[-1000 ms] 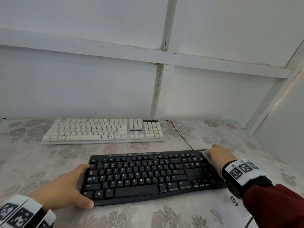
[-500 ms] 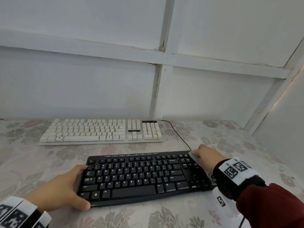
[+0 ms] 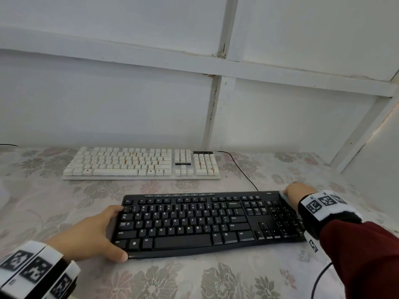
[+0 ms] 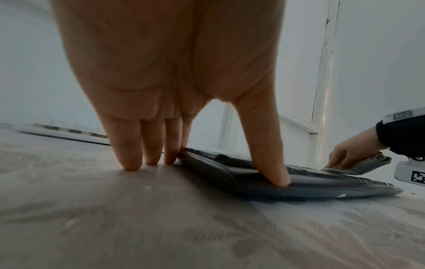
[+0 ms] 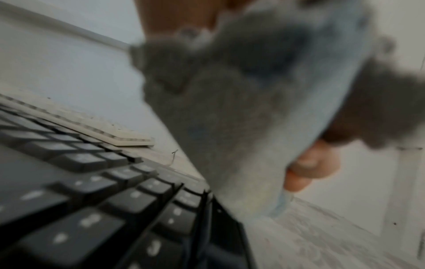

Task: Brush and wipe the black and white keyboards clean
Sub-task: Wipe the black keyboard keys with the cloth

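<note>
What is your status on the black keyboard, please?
Left hand braces black keyboard. Right hand presses cloth on far right corner. White keyboard untouched. Nothing obstructing.

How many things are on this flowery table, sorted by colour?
Black: 1, the black keyboard, steadied by the left hand.
White: 1, the white keyboard, behind it.
Grey: 1, the cloth, which the right hand holds on the black keyboard's far right corner.
Total: 3, on the tablecloth.
</note>
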